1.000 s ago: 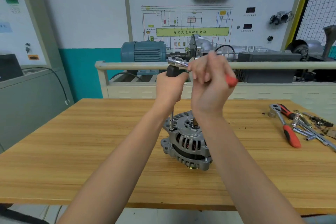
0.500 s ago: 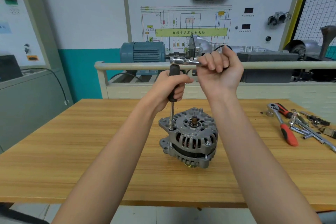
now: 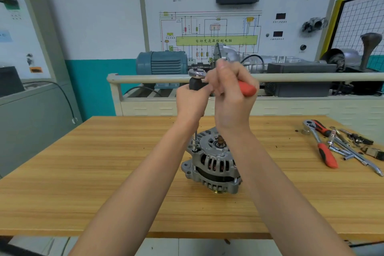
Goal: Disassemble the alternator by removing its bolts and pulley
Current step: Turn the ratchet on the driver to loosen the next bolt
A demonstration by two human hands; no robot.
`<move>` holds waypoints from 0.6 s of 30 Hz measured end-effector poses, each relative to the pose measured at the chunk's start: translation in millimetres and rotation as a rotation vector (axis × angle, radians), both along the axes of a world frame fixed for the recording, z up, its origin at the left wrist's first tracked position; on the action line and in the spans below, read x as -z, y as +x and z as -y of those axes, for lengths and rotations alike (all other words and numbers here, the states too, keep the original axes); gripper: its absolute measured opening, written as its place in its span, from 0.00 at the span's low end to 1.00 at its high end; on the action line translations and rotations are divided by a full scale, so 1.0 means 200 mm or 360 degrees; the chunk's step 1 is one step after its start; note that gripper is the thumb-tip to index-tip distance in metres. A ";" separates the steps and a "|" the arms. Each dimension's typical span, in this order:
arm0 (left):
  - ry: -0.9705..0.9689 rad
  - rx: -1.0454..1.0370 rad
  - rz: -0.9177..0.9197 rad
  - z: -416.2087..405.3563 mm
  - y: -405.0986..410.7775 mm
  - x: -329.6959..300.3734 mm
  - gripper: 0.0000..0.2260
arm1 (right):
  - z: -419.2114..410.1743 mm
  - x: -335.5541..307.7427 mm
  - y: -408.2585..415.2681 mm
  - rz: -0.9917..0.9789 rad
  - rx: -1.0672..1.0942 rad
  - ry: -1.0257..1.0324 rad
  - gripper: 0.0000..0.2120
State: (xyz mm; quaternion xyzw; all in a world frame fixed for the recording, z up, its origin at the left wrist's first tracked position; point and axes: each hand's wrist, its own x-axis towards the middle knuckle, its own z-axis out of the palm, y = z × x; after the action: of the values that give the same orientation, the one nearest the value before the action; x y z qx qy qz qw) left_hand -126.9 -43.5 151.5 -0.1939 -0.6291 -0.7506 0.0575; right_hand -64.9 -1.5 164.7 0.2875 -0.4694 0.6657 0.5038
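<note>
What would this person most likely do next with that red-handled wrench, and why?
Probably swing the red-handled ratchet wrench through another short stroke. The right hand grips its handle; the left hand holds the black driver grip beneath the ratchet head. The thin steel shaft stands upright on a bolt at the rim of the grey metal alternator, so that bolt looks not yet out.

- Automotive training workshop.
- Wall-mounted teaching panel (image 3: 239, 16): printed wiring diagram, Chinese heading, small displays, knobs.
- Blue electric motor (image 3: 162, 64) coupled to a metal gearbox (image 3: 232, 56) on a railed demonstration stand.
- Wooden bench (image 3: 83, 172) carries loose ratchets and sockets (image 3: 336, 143).
- Wire-mesh screen (image 3: 361, 25) at right.
</note>
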 end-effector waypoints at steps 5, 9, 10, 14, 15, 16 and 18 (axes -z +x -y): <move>-0.0053 0.0461 -0.0048 0.08 -0.04 -0.01 0.16 | -0.18 -0.07 -0.05 0.0239 -0.0967 -0.0671 0.27; -0.0188 0.0736 -0.0019 0.10 -0.05 -0.02 0.19 | -0.24 -0.10 -0.08 0.0344 -0.1217 -0.0955 0.28; -0.0197 0.0758 -0.0002 0.10 -0.04 -0.02 0.20 | -0.24 -0.10 -0.08 0.0334 -0.1201 -0.0949 0.28; -0.0137 0.0583 0.0053 0.07 -0.03 -0.02 0.22 | -0.17 -0.07 -0.04 0.0256 -0.0930 -0.0723 0.28; -0.0118 0.0465 0.0067 0.06 -0.02 -0.02 0.21 | -0.14 -0.06 -0.03 0.0219 -0.0800 -0.0618 0.27; -0.0100 0.0337 0.0081 0.04 -0.01 -0.02 0.19 | -0.11 -0.04 -0.02 0.0168 -0.0631 -0.0496 0.25; -0.0077 0.0117 0.0076 0.01 0.00 -0.01 0.16 | -0.03 -0.01 0.01 0.0051 -0.0162 -0.0205 0.21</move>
State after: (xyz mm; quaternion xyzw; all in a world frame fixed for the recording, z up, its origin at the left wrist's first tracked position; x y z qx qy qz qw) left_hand -127.5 -44.8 153.1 -0.2002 -0.6406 -0.7412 0.0102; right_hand -63.5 5.2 166.7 0.2673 -0.4184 0.7237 0.4793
